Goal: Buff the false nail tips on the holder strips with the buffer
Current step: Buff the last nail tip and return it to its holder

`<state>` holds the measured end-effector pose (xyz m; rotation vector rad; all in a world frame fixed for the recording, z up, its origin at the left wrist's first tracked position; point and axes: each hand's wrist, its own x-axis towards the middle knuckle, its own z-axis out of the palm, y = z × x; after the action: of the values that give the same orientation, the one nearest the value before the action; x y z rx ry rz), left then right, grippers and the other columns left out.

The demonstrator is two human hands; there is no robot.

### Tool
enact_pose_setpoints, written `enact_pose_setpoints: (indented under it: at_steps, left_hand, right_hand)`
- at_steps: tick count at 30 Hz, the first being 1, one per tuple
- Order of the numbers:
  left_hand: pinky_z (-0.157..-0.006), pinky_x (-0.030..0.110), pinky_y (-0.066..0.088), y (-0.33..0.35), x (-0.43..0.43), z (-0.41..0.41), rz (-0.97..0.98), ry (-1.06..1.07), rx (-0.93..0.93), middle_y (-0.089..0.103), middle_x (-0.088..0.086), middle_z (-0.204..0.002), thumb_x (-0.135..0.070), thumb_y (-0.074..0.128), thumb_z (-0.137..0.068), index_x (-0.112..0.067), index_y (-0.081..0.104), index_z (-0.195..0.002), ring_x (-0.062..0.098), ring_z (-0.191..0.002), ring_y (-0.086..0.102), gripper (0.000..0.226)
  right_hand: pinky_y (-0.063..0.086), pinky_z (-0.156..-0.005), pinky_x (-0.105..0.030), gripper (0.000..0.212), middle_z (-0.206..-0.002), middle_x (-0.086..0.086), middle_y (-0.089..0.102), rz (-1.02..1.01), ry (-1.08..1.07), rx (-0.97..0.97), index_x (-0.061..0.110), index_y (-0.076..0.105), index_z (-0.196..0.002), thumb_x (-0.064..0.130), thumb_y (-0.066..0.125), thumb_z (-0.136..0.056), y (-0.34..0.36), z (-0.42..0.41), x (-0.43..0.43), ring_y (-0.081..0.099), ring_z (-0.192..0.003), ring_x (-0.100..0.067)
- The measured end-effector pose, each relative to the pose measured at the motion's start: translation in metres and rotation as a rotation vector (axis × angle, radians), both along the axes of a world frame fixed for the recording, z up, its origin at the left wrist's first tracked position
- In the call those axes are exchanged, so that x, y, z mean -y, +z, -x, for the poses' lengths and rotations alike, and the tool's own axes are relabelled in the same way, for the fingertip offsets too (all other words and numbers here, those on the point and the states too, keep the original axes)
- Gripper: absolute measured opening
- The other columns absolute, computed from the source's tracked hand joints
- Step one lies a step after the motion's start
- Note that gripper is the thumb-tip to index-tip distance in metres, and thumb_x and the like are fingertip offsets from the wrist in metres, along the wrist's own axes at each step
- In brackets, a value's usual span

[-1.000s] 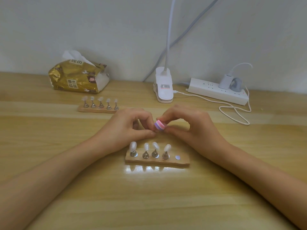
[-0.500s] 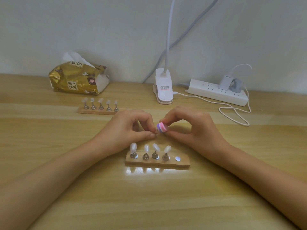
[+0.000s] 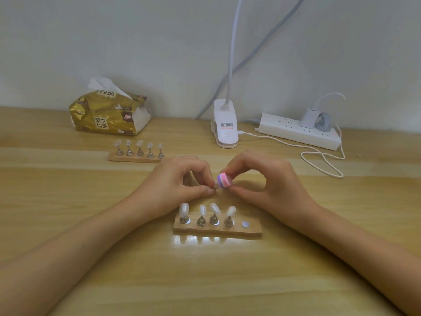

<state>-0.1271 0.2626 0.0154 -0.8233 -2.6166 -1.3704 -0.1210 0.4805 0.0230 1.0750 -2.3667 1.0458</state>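
at 12 o'clock of the near holder strip (image 3: 217, 229), the left hand (image 3: 177, 185) is pinching a mostly hidden nail tip (image 3: 215, 184) while the right hand (image 3: 268, 185) is pinching the buffer (image 3: 224, 180) against it, risking the tip flicking loose under hard strokes.

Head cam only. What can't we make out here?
- Head view: the nail tip pinched in the left hand is nearly hidden by its fingers and by the buffer in the right hand; contact cannot be confirmed.
- Head view: the lamp runs off the top edge, so its head is unseen.
- Head view: the far strip has nail tips that are small and blurred; their finish is unreadable.
- Head view: the clip label is too small to read.
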Motion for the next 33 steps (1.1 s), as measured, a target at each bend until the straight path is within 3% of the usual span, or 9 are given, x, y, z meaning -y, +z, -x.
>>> enact_pose_setpoints:
  at_steps: [2,13,26,33]
  left_hand:
    - [-0.055,0.011,0.033,0.0000,0.0002,-0.0002,0.000,0.001,0.001,0.063,-0.011,-0.071,-0.013,0.082,-0.077,-0.023,0.070,-0.070,0.004,-0.056,0.047,0.017]
    - [-0.055,0.009,0.035,0.0012,-0.0005,-0.0010,0.004,0.008,0.005,0.065,-0.017,-0.072,-0.011,0.082,-0.076,-0.019,0.072,-0.072,0.003,-0.056,0.050,0.013]
    - [-0.055,0.008,0.034,-0.0012,0.0001,0.0006,-0.017,-0.008,0.001,0.063,-0.015,-0.071,-0.009,0.082,-0.076,-0.022,0.071,-0.071,0.001,-0.055,0.050,0.018]
    - [-0.055,0.009,0.034,-0.0015,0.0003,0.0007,-0.013,-0.008,-0.005,0.063,-0.015,-0.072,-0.009,0.082,-0.076,-0.025,0.069,-0.070,0.001,-0.056,0.049,0.021]
  right_hand:
    - [0.050,-0.079,-0.020,0.010,-0.087,0.003,0.072,-0.001,0.015,-0.049,0.006,0.071,-0.088,0.007,0.080,-0.084,-0.0014,0.0000,0.0019,0.067,-0.084,-0.008]
    - [0.042,-0.079,-0.007,0.015,-0.086,0.005,0.073,-0.013,0.000,-0.025,0.005,0.070,-0.085,0.001,0.083,-0.079,0.0004,0.0011,-0.0025,0.064,-0.083,0.002]
    - [0.050,-0.079,-0.015,0.010,-0.086,0.000,0.073,-0.012,0.008,0.014,0.003,0.070,-0.087,0.004,0.079,-0.083,-0.0012,-0.0016,0.0016,0.067,-0.083,-0.007]
    - [0.048,-0.079,-0.013,0.008,-0.086,0.000,0.073,-0.007,0.009,0.030,0.003,0.071,-0.087,0.005,0.079,-0.084,0.0001,-0.0008,0.0020,0.068,-0.083,-0.006]
